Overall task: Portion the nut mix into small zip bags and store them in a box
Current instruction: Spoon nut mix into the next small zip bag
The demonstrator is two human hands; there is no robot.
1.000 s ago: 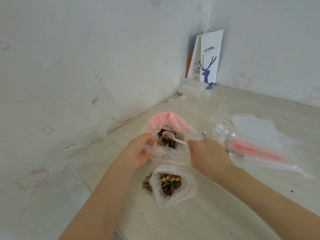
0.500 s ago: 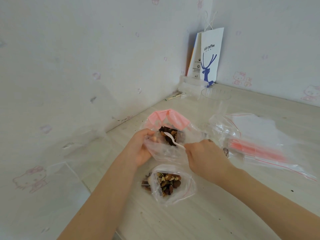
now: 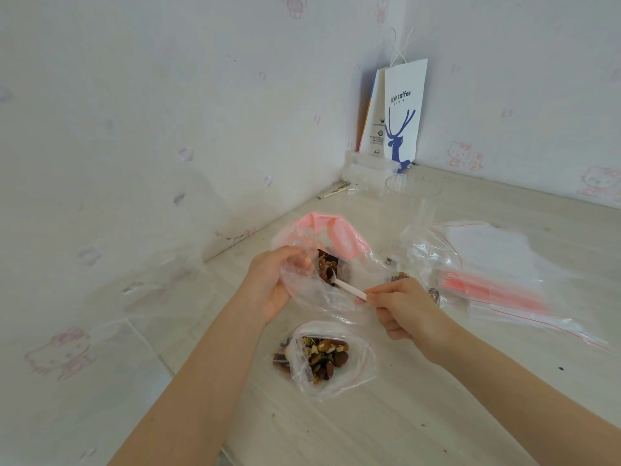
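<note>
Nut mix [image 3: 331, 265] lies in the big bag [image 3: 302, 294] with the pink zip strip, in the middle of the worktop [image 3: 437, 415]. My left hand [image 3: 272, 284] grips the near left side of that bag's mouth, fingers curled into the plastic and holding it open. My right hand [image 3: 400, 307] pinches the end of the white spoon [image 3: 347, 289] between thumb and fingertips. A second ago the spoon's bowl lay in plain view above the nuts. Now the bowl is dipped among them, and more of the handle shows outside the bag. My right hand has also turned, so the pinching fingertips face me. Just in front of the big bag, between my forearms, the small zip bag [image 3: 361, 368] lies open with its portion of nuts, where it was before. To the right is a heap of spare zip bags [image 3: 497, 284] with red strips. Farther back stand a clear cup [image 3: 411, 196] and a paper bag [image 3: 403, 112] in the corner.
</note>
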